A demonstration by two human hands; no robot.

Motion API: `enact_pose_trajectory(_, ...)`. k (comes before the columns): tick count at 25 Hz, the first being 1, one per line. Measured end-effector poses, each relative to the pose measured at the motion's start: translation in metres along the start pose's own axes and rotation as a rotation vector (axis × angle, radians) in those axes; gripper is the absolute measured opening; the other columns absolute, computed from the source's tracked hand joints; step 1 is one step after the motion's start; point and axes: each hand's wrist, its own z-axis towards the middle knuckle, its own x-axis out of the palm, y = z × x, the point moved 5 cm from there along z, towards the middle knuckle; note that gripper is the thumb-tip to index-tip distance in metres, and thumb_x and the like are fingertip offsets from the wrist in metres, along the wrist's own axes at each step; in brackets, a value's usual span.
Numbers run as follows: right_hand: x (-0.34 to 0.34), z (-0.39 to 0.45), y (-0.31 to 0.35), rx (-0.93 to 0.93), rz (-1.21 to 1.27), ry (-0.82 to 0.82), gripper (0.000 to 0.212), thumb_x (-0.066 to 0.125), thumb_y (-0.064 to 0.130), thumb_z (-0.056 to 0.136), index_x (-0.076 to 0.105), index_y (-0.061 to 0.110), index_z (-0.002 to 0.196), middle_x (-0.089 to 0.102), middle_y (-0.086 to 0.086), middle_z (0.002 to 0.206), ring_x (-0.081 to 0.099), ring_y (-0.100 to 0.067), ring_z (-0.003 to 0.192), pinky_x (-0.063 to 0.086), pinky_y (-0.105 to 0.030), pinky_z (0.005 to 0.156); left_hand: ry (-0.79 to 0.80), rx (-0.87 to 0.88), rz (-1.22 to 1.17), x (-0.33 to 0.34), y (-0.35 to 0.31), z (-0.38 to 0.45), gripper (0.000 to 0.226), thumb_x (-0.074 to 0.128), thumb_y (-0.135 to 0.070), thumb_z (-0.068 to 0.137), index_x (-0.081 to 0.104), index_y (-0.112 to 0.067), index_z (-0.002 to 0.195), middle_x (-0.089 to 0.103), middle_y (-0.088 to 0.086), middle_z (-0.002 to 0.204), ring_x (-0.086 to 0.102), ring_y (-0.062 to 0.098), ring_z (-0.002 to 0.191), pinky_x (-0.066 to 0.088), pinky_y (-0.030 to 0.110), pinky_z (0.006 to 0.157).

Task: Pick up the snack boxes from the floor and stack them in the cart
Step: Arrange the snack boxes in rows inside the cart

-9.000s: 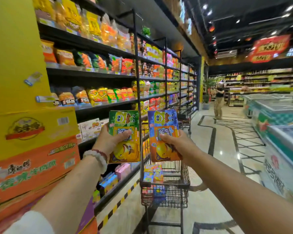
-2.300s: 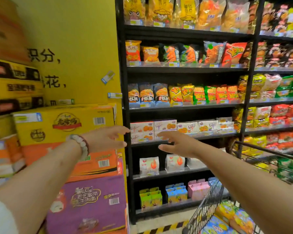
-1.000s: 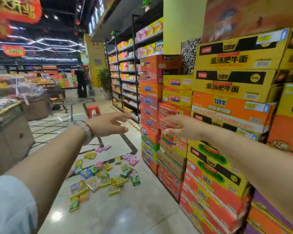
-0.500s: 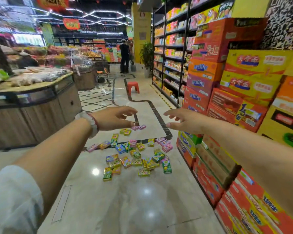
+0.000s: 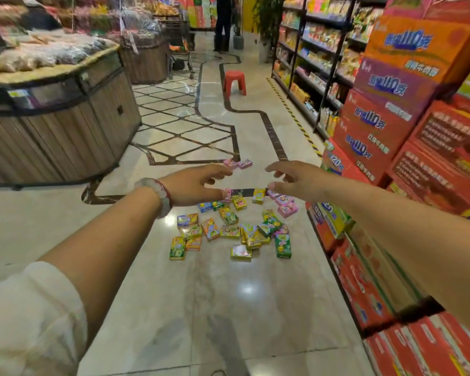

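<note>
Plainly, much is left: snack boxes point(image 5: 228, 229) lie scattered on the floor point(image 5: 228, 308) at twelve o'clock. Left hand point(image 5: 193, 183) and right hand point(image 5: 296, 180) reach out, fingers released, empty; cart unseen.

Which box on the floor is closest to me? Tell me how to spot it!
Look at the shiny floor beside the red cartons. The snack boxes lie scattered there. At the near left edge lies a green and yellow box, set apart, with an orange one beside it.

Left hand point(image 5: 194, 184), right hand point(image 5: 296, 180) outstretched, empty
</note>
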Motion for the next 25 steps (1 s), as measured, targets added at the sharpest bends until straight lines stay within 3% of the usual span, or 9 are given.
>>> enact_pose_trajectory(5, 0.016, 0.108, -0.036, 0.068, 0.092, 0.022, 0.050, 0.051, 0.042, 0.094, 0.040, 0.026, 0.141, 0.049, -0.003, 0.134, 0.048, -0.013, 0.108, 0.038, -0.025, 0.085, 0.050, 0.001, 0.011, -0.014, 0.059, 0.101, 0.053, 0.056, -0.029, 0.091, 0.036, -0.027, 0.140, 0.042, -0.001, 0.143, 0.045, 0.015, 0.127, 0.035, 0.023, 0.100)
enact_pose_trajectory(11, 0.022, 0.196, -0.080, 0.136, 0.179, 0.060, 0.050, 0.050, 0.041, 0.095, 0.041, 0.024, 0.140, 0.050, -0.005, 0.135, 0.050, -0.019, 0.118, 0.039, -0.027, 0.085, 0.114, -0.020, -0.048, -0.029, 0.103, 0.197, 0.049, 0.054, -0.027, 0.093, 0.037, -0.028, 0.139, 0.042, -0.005, 0.142, 0.041, 0.012, 0.128, 0.030, 0.015, 0.092)
enact_pose_trajectory(19, 0.019, 0.337, -0.161, 0.124, 0.190, 0.101, 0.045, 0.049, 0.036, 0.096, 0.043, 0.020, 0.138, 0.051, -0.007, 0.133, 0.051, -0.022, 0.117, 0.041, -0.029, 0.090, 0.139, -0.034, -0.021, -0.021, 0.158, 0.348, 0.052, 0.054, -0.028, 0.093, 0.036, -0.027, 0.141, 0.038, -0.001, 0.145, 0.038, 0.015, 0.131, 0.026, 0.018, 0.097)
enact_pose_trajectory(22, 0.042, 0.394, -0.200, 0.140, 0.209, 0.099, 0.049, 0.051, 0.035, 0.096, 0.041, 0.020, 0.141, 0.048, -0.005, 0.134, 0.049, -0.021, 0.119, 0.039, -0.023, 0.084, 0.108, -0.055, -0.076, 0.007, 0.198, 0.403, 0.051, 0.056, -0.024, 0.092, 0.037, -0.026, 0.139, 0.039, 0.000, 0.145, 0.040, 0.015, 0.129, 0.028, 0.016, 0.096)
enact_pose_trajectory(25, 0.095, 0.446, -0.242, 0.201, 0.280, 0.096, 0.047, 0.053, 0.033, 0.095, 0.043, 0.022, 0.139, 0.047, -0.006, 0.130, 0.050, -0.014, 0.106, 0.041, -0.019, 0.069, 0.130, -0.069, -0.098, 0.059, 0.249, 0.452, 0.052, 0.056, -0.021, 0.092, 0.037, -0.022, 0.140, 0.039, 0.000, 0.145, 0.042, 0.016, 0.128, 0.029, 0.014, 0.092)
